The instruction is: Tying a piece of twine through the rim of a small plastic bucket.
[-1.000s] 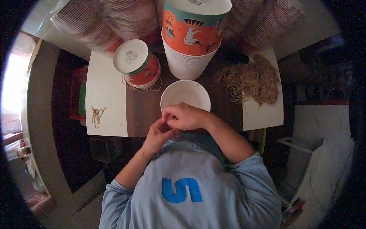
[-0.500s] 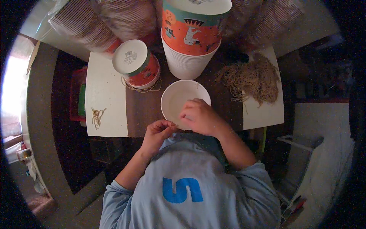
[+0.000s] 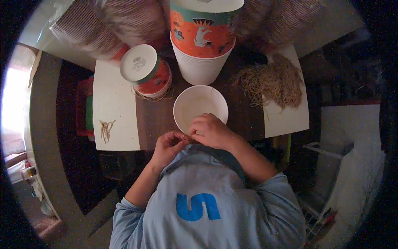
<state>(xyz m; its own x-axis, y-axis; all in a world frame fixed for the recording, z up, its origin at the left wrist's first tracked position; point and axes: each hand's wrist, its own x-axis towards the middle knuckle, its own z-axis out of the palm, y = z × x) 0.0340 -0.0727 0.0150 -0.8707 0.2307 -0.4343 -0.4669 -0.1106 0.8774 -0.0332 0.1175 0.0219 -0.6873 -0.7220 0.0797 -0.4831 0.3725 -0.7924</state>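
An open white paper bucket (image 3: 186, 107) stands at the middle of the table's near edge, its pale inside facing up. My left hand (image 3: 169, 146) is at its near left rim, thumb and forefinger pinched on a thin light piece that looks like string (image 3: 183, 136). Curled over the near right of the opening is my right hand (image 3: 210, 130); its fingertips meet those of the left at the rim. What the right fingers grip is hidden. A short end of cord shows at the bucket's far rim.
Behind the bucket rises a tall stack of nested buckets (image 3: 199, 68), orange and green on top. A shorter upside-down stack (image 3: 155, 79) with cords round its base stands left. A tangled heap of brown string (image 3: 282, 83) lies right, a small string bundle (image 3: 106, 132) far left. Wrapped stacks (image 3: 132, 20) line the back.
My right hand has moved slightly left and down, closer to the left fingertips. A small loop now shows at the left fingers. The view has shifted a little.
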